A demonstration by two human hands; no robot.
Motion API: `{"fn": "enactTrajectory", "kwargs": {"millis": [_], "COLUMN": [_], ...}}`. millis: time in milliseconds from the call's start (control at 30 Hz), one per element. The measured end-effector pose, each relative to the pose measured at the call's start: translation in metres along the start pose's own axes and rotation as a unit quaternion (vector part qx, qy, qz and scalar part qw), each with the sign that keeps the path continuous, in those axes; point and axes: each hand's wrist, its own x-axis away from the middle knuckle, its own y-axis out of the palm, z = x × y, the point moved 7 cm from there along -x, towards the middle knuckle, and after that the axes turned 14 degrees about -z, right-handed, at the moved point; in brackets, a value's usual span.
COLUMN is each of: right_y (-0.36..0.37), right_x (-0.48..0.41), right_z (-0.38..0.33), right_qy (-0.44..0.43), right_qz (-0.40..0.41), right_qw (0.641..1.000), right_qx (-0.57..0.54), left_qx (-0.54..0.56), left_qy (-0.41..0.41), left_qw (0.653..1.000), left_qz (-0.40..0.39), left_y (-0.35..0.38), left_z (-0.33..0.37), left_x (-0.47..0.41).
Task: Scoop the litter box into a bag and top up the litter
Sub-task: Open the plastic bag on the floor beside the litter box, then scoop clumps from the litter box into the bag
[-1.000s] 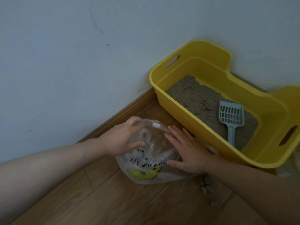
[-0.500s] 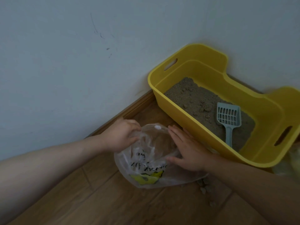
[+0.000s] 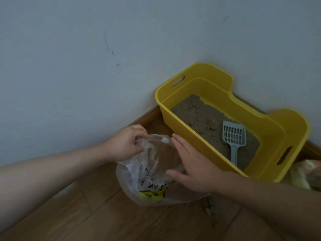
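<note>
While left hand (image 3: 127,144) pinches bag (image 3: 151,186) rim, right hand (image 3: 192,169) flat against it: scoop (image 3: 234,140) lies rightward in litter box (image 3: 271,129), handle pointing toward nearer right hand.

Pale wall (image 3: 69,75) in front of me has some dark scuffs (image 3: 108,47), wood baseboard (image 3: 147,115) below it, plank floor (image 3: 86,214) underneath.

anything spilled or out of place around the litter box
Yes. A few litter clumps lie loose on the wooden floor, outside the yellow litter box, just past the plastic bag's lower right edge. They belong in the box or bag. The scoop lying in the litter looks normal.
</note>
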Motion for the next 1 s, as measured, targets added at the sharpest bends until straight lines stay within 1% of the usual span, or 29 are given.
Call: {"fn": "enactTrajectory", "kwargs": {"millis": [133, 200, 367, 500, 533, 600, 667, 800, 1000], "right_y": [-0.042, -0.063, -0.089, -0.084, -0.079, -0.065, -0.052, -0.041, -0.028], "right_x": [0.02, 0.028, 0.041, 0.04, 0.04, 0.041, 0.044, 0.048, 0.048], "right_z": [-0.009, 0.0, 0.054, 0.105, 0.116, 0.135, 0.147, 0.159, 0.171], "right_qy": [-0.015, 0.004, 0.109, 0.211, 0.234, 0.27, 0.287, 0.3, 0.297], "right_qz": [0.001, 0.009, 0.033, 0.084, 0.085, 0.055, 0.013, -0.024, -0.083], "right_qw": [0.999, 0.999, 0.993, 0.974, 0.968, 0.961, 0.958, 0.954, 0.951], "right_qx": [0.029, 0.046, 0.042, 0.022, 0.02, 0.014, 0.007, -0.004, -0.016], "left_qx": [0.021, 0.023, 0.048, 0.052, 0.052, 0.056, 0.062, 0.06, 0.048], "left_qy": [0.005, 0.009, 0.024, 0.036, 0.042, 0.052, 0.053, 0.053, 0.052], "left_qw": [1.0, 1.0, 0.998, 0.997, 0.997, 0.996, 0.996, 0.995, 0.996], "left_qz": [-0.001, -0.012, -0.038, -0.039, -0.038, -0.04, -0.047, -0.054, -0.048], "left_y": [-0.008, -0.009, -0.015, -0.018, -0.019, -0.02, -0.02, -0.019, -0.016], "left_z": [0.008, 0.013, 0.023, 0.026, 0.027, 0.03, 0.032, 0.032, 0.032], "left_x": [-0.003, -0.007, -0.014, -0.02, -0.021, -0.023, -0.024, -0.028, -0.036]}}
